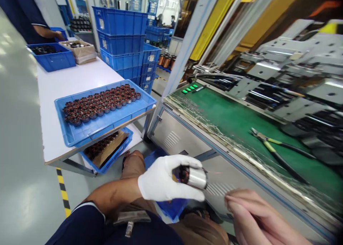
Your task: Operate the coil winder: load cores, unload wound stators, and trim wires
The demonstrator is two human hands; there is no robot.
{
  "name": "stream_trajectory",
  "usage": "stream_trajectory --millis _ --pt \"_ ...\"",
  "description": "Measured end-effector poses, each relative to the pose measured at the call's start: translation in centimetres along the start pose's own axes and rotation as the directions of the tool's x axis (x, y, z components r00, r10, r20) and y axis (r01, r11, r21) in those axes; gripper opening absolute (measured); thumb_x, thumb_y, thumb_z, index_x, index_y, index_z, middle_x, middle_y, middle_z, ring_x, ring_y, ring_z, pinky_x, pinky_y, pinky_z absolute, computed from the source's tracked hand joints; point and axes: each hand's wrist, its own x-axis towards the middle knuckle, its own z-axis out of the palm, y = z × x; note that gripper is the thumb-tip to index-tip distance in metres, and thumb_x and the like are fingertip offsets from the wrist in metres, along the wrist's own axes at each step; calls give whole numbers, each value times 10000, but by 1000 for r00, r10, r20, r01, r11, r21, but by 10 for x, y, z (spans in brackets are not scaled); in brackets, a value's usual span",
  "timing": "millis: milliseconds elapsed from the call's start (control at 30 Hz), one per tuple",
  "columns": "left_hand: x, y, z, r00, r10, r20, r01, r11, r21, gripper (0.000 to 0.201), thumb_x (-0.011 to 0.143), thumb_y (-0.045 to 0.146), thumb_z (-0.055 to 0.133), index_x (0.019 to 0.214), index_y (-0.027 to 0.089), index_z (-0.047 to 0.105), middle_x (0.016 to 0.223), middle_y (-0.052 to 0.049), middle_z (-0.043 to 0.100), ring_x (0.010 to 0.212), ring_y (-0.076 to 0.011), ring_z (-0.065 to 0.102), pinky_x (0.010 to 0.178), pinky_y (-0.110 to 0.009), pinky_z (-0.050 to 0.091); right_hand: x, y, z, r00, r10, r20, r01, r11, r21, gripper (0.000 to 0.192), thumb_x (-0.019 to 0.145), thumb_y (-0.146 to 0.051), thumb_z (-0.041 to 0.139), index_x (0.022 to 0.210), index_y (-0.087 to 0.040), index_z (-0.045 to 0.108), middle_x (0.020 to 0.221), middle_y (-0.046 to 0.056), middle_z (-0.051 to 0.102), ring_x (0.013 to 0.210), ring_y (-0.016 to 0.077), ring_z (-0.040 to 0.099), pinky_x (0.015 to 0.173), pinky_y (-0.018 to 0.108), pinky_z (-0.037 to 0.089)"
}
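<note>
Clearly, what I read first on my remote feed is how a silvery cylinder [197,177] lies between the two hands. The gloved left hand [163,180] has it: digits reach along both sides of the body, spread just as wide as the part, and the dark end sits in toward the palm. Its long axis runs crosswise, from that palm out to the right, dipping slightly at the free end. So the left hand is the nearer, being in contact; the right hand [268,212] is just off the free end, apart from it and a little lower in my frame. Its ungloved fingertips are drawn together, but they are blurred, so I cannot tell whether anything thin is pinched there. A fine reddish wire [215,172] juts from the cylinder's free end toward that side. Up beyond the right hand, pliers [262,136] lie on the green counter [227,116], their handles splayed. Away to the left, a blue tray [136,111] of wound parts [102,105] rests on the white counter [83,75], well apart from both hands.
</note>
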Motion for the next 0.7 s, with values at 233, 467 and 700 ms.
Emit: stream_trajectory --millis 233,467,700 --pt "-2 9 -17 999 -7 -46 4 999 -54 395 772 202 806 1151 254 703 1248 -78 714 1139 -218 691 942 -271 579 17 1 -4 998 47 -40 -41 988 149 141 924 -109 604 806 -169 654 703 4 626 623 103 587 588 215 477" --pt "10 0 -34 948 284 -145 -253 947 196 510 790 17 709 1239 254 655 1293 -44 692 1215 -181 650 1016 -237 547 97 106 -120 973 160 -166 -229 753 -616 377 887 -309 704 1194 -101 636 1132 136 681 1007 212 648 945 347 517" --pt "9 -3 -31 935 304 -181 -257 935 243 547 764 21 728 1260 237 649 1309 -29 684 1202 -174 657 1030 -233 539 99 139 -155 914 396 91 -191 617 -764 602 876 -444 724 1312 -49 596 1388 237 537 1313 382 496 1155 564 341"
